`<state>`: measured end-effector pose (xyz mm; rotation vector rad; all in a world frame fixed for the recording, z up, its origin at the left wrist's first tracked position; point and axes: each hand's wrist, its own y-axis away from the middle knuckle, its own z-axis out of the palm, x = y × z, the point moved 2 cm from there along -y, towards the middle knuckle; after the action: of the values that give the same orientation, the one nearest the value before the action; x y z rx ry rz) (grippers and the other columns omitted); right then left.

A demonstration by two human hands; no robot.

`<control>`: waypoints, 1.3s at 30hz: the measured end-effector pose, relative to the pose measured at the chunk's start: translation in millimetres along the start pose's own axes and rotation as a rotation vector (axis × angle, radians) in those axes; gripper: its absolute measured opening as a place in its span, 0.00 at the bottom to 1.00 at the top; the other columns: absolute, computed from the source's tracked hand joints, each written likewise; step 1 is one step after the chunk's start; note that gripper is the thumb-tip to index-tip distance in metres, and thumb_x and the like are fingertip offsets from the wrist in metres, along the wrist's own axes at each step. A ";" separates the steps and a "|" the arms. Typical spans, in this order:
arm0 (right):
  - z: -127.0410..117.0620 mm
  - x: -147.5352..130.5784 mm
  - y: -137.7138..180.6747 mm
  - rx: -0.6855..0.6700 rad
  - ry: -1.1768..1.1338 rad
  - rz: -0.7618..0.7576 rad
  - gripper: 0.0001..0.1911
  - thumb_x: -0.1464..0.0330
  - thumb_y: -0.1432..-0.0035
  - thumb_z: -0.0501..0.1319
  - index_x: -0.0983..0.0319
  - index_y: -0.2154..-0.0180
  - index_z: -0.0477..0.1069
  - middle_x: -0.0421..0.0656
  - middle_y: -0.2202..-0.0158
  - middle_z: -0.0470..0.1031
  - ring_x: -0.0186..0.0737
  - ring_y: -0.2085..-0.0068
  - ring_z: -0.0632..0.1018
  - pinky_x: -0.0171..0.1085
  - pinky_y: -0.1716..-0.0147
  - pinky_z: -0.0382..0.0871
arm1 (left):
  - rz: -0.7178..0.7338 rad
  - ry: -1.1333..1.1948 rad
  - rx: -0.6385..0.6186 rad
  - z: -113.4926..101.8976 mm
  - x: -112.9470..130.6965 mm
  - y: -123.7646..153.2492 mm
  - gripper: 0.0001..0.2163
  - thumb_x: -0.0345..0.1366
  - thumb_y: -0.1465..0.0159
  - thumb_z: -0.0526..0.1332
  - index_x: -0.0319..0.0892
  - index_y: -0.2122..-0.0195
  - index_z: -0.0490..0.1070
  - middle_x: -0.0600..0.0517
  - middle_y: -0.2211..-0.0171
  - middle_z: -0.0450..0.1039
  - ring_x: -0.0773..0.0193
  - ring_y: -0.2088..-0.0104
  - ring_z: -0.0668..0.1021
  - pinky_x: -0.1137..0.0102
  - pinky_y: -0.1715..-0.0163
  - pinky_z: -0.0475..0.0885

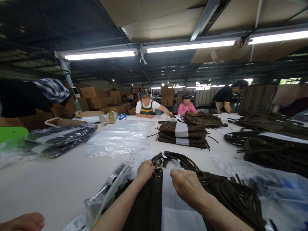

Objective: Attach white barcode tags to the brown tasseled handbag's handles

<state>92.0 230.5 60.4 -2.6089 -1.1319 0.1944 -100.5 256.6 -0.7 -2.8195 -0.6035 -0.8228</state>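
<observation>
A dark brown bag (144,199) lies in front of me, with a metal-buckled strap (157,192) along it and a white sheet (178,208) over its middle. My left hand (145,170) is closed at the top edge of the bag, beside the buckle, its fingertips pinching there. To the right, my right hand (186,183) is curled over the upper part of the white sheet. Its fingertips are turned away, so what they grip is partly hidden. Coiled handles (178,157) of dark brown cord rise just beyond both hands.
Stacked brown bags (181,136) with paper bands stand ahead; more bags (271,150) lie right. Clear plastic bags (117,134) and wrapped dark items (60,138) are at left. Another person's hand (26,221) rests lower left. Co-workers (149,107) are across the white table (64,183).
</observation>
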 end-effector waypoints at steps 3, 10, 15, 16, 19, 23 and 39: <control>6.4 0.2 0.4 -0.043 0.000 -0.011 0.11 0.77 0.46 0.48 0.61 0.72 0.66 0.41 0.73 0.73 0.37 0.74 0.73 0.37 0.78 0.44 | -0.018 0.093 -0.010 2.1 -2.6 -7.8 0.06 0.34 0.52 0.56 0.39 0.82 0.69 0.51 0.81 0.69 0.64 0.74 0.72 0.73 0.74 0.62; 0.4 1.2 2.4 -0.077 -0.025 -0.025 0.11 0.75 0.44 0.47 0.61 0.72 0.65 0.41 0.73 0.73 0.36 0.73 0.72 0.37 0.77 0.45 | -0.083 0.382 -0.056 6.1 -24.6 -10.1 0.13 0.35 0.46 0.48 0.37 0.79 0.68 0.51 0.80 0.70 0.68 0.78 0.71 0.75 0.79 0.63; -1.9 0.1 6.5 -0.093 -0.054 -0.046 0.11 0.74 0.44 0.47 0.61 0.73 0.65 0.40 0.74 0.73 0.35 0.73 0.72 0.36 0.77 0.46 | -0.097 0.450 -0.136 8.3 -34.8 -5.7 0.08 0.26 0.56 0.52 0.36 0.80 0.70 0.54 0.84 0.67 0.69 0.80 0.69 0.75 0.80 0.61; -0.6 -0.1 6.7 -0.101 -0.054 -0.049 0.11 0.74 0.44 0.47 0.61 0.73 0.65 0.40 0.74 0.73 0.35 0.73 0.72 0.36 0.77 0.46 | -0.099 0.450 -0.147 9.4 -34.9 -4.5 0.09 0.25 0.58 0.52 0.36 0.79 0.71 0.55 0.85 0.66 0.69 0.81 0.68 0.75 0.81 0.60; 6.1 -0.5 4.6 -0.112 -0.045 -0.058 0.10 0.74 0.44 0.48 0.62 0.73 0.66 0.41 0.73 0.73 0.35 0.73 0.73 0.36 0.77 0.47 | -0.089 0.447 -0.175 12.1 -33.3 -1.7 0.11 0.24 0.59 0.53 0.36 0.78 0.73 0.55 0.86 0.66 0.69 0.81 0.67 0.75 0.81 0.59; 16.4 -1.4 -3.8 -0.103 -0.029 -0.053 0.11 0.73 0.43 0.47 0.62 0.72 0.66 0.42 0.72 0.74 0.36 0.72 0.73 0.35 0.77 0.49 | -0.019 0.472 -0.226 13.0 -31.4 -1.2 0.13 0.25 0.57 0.54 0.39 0.72 0.75 0.55 0.81 0.71 0.67 0.76 0.71 0.76 0.76 0.62; 51.7 -22.8 -34.4 -0.116 -0.038 -0.065 0.13 0.73 0.42 0.45 0.62 0.66 0.68 0.44 0.70 0.75 0.40 0.69 0.75 0.36 0.74 0.57 | 0.163 0.134 -0.192 14.4 -35.4 -2.4 0.09 0.31 0.52 0.57 0.42 0.70 0.74 0.56 0.75 0.73 0.66 0.71 0.73 0.75 0.71 0.65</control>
<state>40.5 247.0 22.3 -2.6746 -1.2750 0.1698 -121.8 250.3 -31.9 -2.9009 -0.2853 -1.0780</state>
